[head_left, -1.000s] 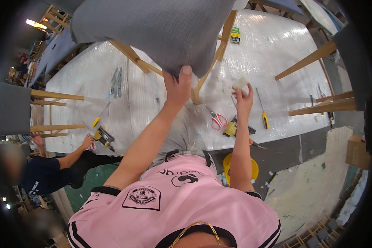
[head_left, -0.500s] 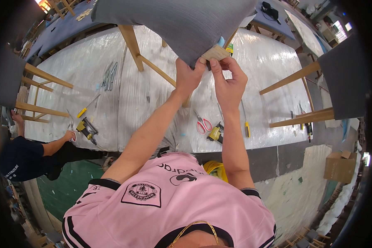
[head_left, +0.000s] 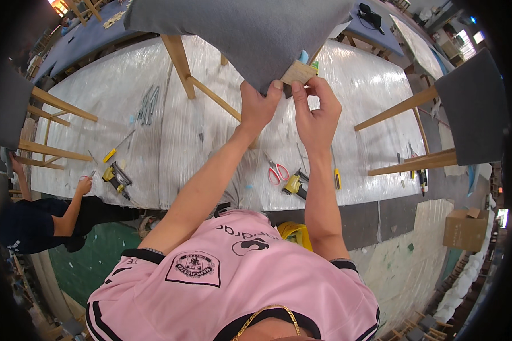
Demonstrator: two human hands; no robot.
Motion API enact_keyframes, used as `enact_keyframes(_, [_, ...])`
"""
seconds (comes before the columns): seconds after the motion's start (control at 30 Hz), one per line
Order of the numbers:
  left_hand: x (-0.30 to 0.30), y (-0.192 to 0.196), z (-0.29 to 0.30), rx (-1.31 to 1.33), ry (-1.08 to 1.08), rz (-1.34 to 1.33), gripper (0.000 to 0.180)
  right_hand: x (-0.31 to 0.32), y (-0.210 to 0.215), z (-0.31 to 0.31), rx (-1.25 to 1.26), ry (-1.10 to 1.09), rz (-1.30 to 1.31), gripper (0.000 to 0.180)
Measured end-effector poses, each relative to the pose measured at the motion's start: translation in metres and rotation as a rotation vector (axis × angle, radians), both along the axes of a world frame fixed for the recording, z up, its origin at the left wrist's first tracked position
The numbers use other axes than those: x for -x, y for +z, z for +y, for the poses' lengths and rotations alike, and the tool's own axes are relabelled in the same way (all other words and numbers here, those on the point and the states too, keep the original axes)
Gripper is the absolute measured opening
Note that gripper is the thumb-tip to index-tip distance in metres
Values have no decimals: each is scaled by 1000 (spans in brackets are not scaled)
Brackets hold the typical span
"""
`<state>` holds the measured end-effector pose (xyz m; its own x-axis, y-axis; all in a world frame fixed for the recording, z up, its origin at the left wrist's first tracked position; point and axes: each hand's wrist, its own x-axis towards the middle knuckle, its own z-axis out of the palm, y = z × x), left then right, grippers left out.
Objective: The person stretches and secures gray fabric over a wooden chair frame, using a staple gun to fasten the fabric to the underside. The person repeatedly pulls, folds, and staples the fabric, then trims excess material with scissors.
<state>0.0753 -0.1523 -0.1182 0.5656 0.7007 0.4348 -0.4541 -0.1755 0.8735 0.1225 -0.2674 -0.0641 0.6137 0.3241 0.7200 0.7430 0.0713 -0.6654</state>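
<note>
A chair with a grey fabric cover and wooden legs stands in front of me. At the cover's near corner, my left hand is closed on the fabric, its thumb up against a small flat piece of wood. Thumb and fingers of my right hand pinch that piece at its near edge. A bit of light blue material shows just behind the wood. The fingers of my left hand are partly hidden under the cloth.
Red-handled scissors, a yellow staple gun and a yellow-handled tool lie on the plastic-wrapped table. Other grey chairs flank it, their legs jutting inward. At left, a co-worker holds a small tool near another staple gun.
The wood piece has tilted, so more of its broad face shows. My hands have barely shifted. The co-worker's hand at left has moved a little further left.
</note>
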Motion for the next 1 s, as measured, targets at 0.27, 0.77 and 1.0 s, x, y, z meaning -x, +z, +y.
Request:
enact_keyframes(0.27, [-4, -2, 2, 15, -67, -60, 35, -4, 10, 0, 88, 9, 78, 17])
enact_keyframes(0.77, [-1, -2, 3, 0, -85, -33, 50, -2, -5, -1, -20, 31, 102, 15])
enact_keyframes(1.0, [-1, -5, 6, 4, -112, -27, 50, 0, -5, 2, -26, 0, 72, 14])
